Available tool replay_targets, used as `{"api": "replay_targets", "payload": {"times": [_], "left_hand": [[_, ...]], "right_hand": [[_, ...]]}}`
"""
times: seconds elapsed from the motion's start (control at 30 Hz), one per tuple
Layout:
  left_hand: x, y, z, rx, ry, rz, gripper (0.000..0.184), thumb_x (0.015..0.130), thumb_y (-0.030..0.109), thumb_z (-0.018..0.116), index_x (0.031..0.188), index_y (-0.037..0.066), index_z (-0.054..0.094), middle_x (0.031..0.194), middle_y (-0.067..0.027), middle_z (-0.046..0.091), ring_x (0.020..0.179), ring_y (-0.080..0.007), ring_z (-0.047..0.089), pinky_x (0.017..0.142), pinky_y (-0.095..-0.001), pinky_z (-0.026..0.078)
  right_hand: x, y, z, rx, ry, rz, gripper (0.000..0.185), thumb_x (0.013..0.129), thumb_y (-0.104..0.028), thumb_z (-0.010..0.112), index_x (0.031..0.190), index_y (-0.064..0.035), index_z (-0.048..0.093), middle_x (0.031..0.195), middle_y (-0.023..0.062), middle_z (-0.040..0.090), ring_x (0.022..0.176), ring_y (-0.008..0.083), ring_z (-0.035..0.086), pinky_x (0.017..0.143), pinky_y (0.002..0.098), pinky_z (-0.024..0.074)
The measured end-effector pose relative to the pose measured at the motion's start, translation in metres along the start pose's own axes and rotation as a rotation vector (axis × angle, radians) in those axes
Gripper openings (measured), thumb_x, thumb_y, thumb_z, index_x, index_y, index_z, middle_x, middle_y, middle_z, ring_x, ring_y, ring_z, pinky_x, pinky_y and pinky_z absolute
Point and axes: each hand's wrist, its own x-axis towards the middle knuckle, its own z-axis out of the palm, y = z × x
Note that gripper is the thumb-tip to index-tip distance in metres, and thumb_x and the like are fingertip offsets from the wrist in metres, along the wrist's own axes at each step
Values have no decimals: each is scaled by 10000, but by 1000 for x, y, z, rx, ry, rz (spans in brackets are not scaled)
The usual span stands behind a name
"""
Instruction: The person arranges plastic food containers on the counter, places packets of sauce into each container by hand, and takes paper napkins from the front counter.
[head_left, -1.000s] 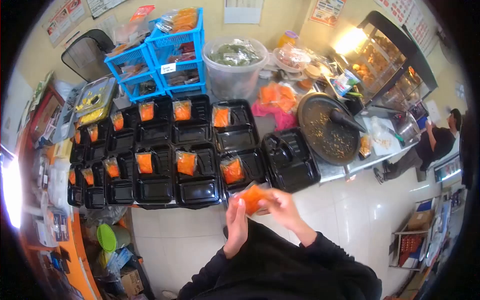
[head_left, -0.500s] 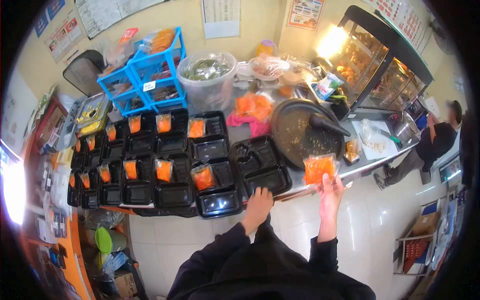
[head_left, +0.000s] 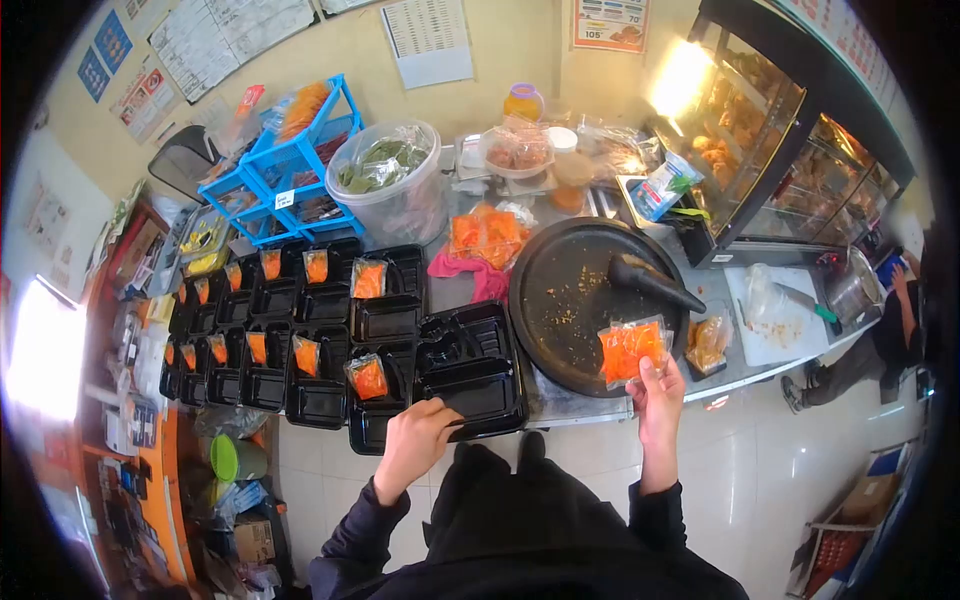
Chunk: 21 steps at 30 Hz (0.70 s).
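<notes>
My right hand (head_left: 658, 400) holds up a clear packet of orange food (head_left: 634, 350) by its lower edge, over the front of the large dark stone mortar (head_left: 570, 300). With its fingers closed, my left hand (head_left: 420, 440) grips the front edge of a black compartment tray (head_left: 470, 385). No packet lies in that tray. To its left, two rows of black trays hold one orange packet each, such as the packet (head_left: 367, 376) in the nearest front tray (head_left: 372, 425). The pestle (head_left: 655, 282) rests in the mortar.
Blue baskets (head_left: 290, 160) and a clear tub of leaves (head_left: 390, 190) stand behind the trays. More orange packets (head_left: 487, 236) lie by a pink cloth (head_left: 470, 270). At right are a white board with a knife (head_left: 780, 330), a glass display case (head_left: 760, 130) and another person (head_left: 890, 330).
Both hands first met at the orange packet, then parted, the right keeping it. My left hand has taken the empty tray's edge, and that tray now sits farther left against its neighbour.
</notes>
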Motion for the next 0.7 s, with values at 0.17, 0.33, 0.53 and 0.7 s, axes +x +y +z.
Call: {"api": "replay_targets", "payload": {"times": [0.17, 0.33, 0.53, 0.7], "left_hand": [[-5, 5, 9, 75, 61, 109, 149, 713, 39, 667, 849, 84, 706, 764, -10, 565, 716, -193, 576, 606, -313, 493], [-13, 1, 28, 185, 20, 180, 249, 689, 83, 626, 928, 92, 693, 809, 10, 540, 783, -177, 545, 645, -306, 456], [-18, -7, 32, 244, 49, 197, 307, 670, 72, 638, 968, 109, 704, 821, 14, 555, 775, -170, 542, 649, -297, 431], [-24, -26, 42, 163, 23, 195, 208, 737, 130, 622, 938, 103, 667, 830, -5, 523, 803, -173, 531, 671, -290, 433]], "right_hand": [[30, -35, 50, -120, -226, -70, 317, 885, -189, 695, 1156, -47, 609, 1034, 22, 668, 870, 80, 638, 645, 212, 539], [55, -4, 151, -400, -677, -217, 164, 830, -107, 736, 935, -2, 667, 774, 58, 685, 646, 73, 613, 582, 243, 505], [74, 69, 213, -700, -885, -444, 239, 666, -140, 826, 747, -32, 629, 686, 111, 667, 630, 236, 661, 565, 342, 469], [88, 93, 229, -1082, -937, -540, 397, 557, -287, 873, 703, -69, 576, 684, 91, 640, 684, 309, 640, 568, 416, 448]]}}
